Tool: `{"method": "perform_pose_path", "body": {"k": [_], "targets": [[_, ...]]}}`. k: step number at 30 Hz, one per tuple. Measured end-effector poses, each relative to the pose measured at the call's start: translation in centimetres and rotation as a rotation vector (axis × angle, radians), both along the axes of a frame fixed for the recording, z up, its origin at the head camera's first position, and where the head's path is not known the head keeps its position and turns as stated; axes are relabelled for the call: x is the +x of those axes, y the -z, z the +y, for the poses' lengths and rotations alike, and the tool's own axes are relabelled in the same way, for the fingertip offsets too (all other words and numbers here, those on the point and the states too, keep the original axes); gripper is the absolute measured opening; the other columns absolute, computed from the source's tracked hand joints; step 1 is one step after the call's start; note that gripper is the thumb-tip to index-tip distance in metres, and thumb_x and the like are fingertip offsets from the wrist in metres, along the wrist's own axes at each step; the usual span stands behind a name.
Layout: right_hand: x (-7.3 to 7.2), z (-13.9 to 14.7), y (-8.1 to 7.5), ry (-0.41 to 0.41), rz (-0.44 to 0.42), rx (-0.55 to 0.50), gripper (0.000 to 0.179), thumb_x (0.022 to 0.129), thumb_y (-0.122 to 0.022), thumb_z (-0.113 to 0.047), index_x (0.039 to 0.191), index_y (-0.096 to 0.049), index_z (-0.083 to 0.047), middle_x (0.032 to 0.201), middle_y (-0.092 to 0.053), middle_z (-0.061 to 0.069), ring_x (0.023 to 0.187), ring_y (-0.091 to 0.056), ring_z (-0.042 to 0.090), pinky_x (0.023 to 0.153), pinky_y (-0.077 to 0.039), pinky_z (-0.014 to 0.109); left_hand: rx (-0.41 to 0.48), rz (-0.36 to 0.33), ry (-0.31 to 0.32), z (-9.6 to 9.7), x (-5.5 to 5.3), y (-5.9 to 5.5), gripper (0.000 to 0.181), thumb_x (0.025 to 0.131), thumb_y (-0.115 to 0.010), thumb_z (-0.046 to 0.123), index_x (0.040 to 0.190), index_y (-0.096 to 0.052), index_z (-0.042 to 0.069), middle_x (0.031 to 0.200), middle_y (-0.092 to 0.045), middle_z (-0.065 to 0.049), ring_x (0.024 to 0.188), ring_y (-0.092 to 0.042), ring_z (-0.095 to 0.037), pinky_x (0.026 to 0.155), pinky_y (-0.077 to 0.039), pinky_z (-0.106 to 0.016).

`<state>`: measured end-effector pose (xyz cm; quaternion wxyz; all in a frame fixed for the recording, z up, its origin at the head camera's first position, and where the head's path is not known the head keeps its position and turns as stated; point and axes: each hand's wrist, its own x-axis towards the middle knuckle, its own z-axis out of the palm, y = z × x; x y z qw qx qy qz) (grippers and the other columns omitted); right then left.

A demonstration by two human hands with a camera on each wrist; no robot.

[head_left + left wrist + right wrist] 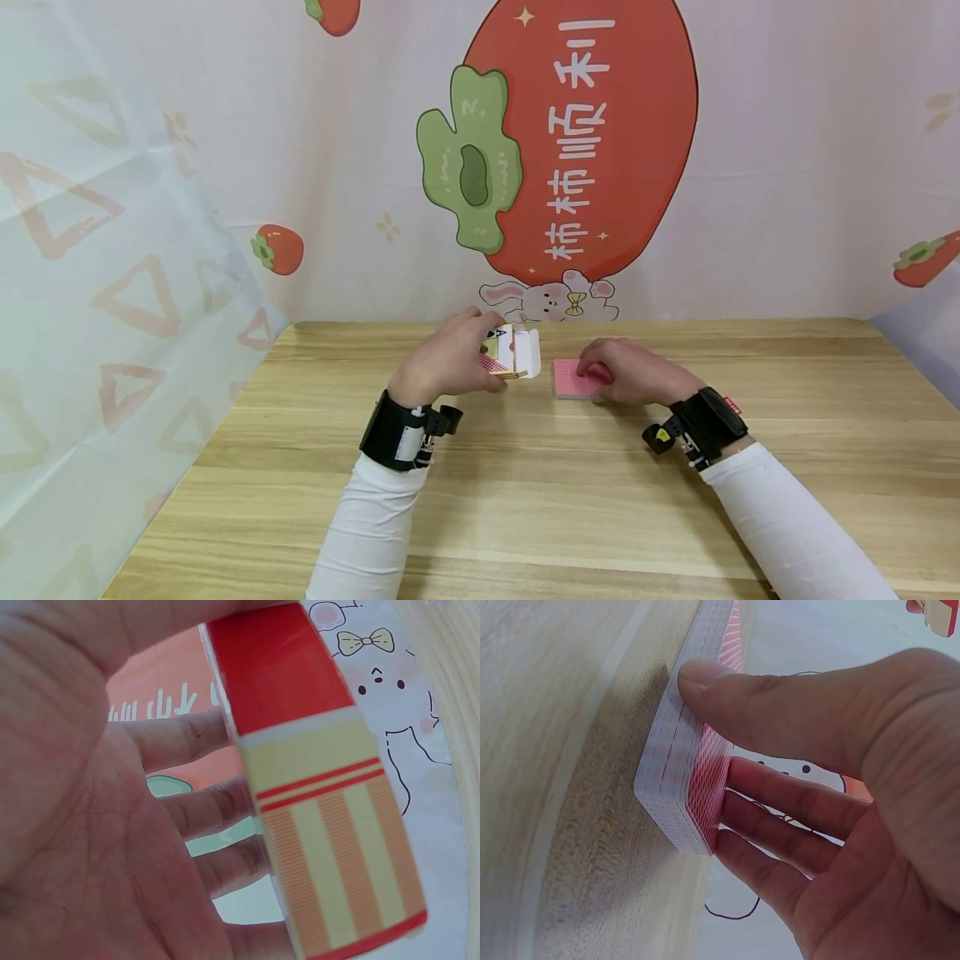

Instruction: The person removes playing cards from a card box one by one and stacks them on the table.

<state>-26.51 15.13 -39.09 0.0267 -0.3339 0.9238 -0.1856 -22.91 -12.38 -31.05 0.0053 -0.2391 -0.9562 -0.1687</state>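
Note:
My left hand (448, 357) holds a playing card box (504, 350) above the back part of the table, with the thumb on one side and the fingers on the other. An ace shows on its upper face, and a white flap (529, 353) stands open at its right end. The left wrist view shows the box's red, cream and striped side (322, 787). Just right of the box, a squared deck of red-backed playing cards (570, 380) lies on the table. My right hand (637, 372) grips this deck, thumb against its near edge (676, 750) and curled fingers on its patterned back.
The wooden table (525, 500) ends at a hanging cloth (360, 167) printed with persimmons and a rabbit. Another pale cloth (90, 275) hangs along the left side. Both wrists wear black camera straps over white sleeves.

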Motion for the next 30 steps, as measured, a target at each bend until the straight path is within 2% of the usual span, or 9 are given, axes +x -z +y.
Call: {"method": "perform_pose_path", "body": {"k": [6, 17, 21, 30], "targets": [[0.04, -0.03, 0.03, 0.026, -0.008, 0.004, 0.034, 0.07, -0.077, -0.02, 0.102, -0.064, -0.017, 0.105, -0.058, 0.0, 0.092, -0.05, 0.019, 0.081, -0.042, 0.034, -0.007, 0.006, 0.003, 0.05, -0.02, 0.0, 0.073, 0.06, -0.081, 0.032, 0.124, -0.052, 0.016, 0.1, -0.047, 0.004, 0.091, -0.043, -0.012, 0.073, -0.039, -0.026], [-0.1, -0.18, 0.06, 0.041, -0.02, 0.001, 0.048, 0.068, -0.078, -0.02, 0.111, -0.057, -0.018, 0.1, -0.054, -0.001, 0.091, -0.047, 0.019, 0.076, -0.042, 0.031, 0.002, 0.008, 0.012, 0.05, -0.02, 0.03, 0.071, 0.059, -0.081, 0.03, 0.123, -0.053, 0.016, 0.098, -0.047, 0.004, 0.089, -0.043, -0.013, 0.073, -0.039, -0.026], [-0.11, -0.2, 0.06, 0.037, -0.023, -0.004, 0.046, 0.068, -0.078, -0.02, 0.109, -0.056, -0.019, 0.098, -0.053, -0.001, 0.09, -0.047, 0.02, 0.074, -0.041, 0.031, -0.01, 0.0, 0.006, 0.12, 0.01, 0.05, 0.072, 0.06, -0.081, 0.03, 0.124, -0.052, 0.016, 0.1, -0.047, 0.004, 0.09, -0.044, -0.013, 0.073, -0.039, -0.026], [-0.08, -0.18, 0.13, 0.024, -0.029, 0.021, 0.037, 0.069, -0.077, -0.02, 0.103, -0.061, -0.02, 0.102, -0.055, -0.002, 0.091, -0.047, 0.019, 0.078, -0.041, 0.033, -0.018, -0.005, 0.008, 0.19, 0.02, 0.2, 0.072, 0.06, -0.081, 0.031, 0.124, -0.052, 0.015, 0.101, -0.047, 0.004, 0.091, -0.044, -0.012, 0.073, -0.039, -0.025]]}}
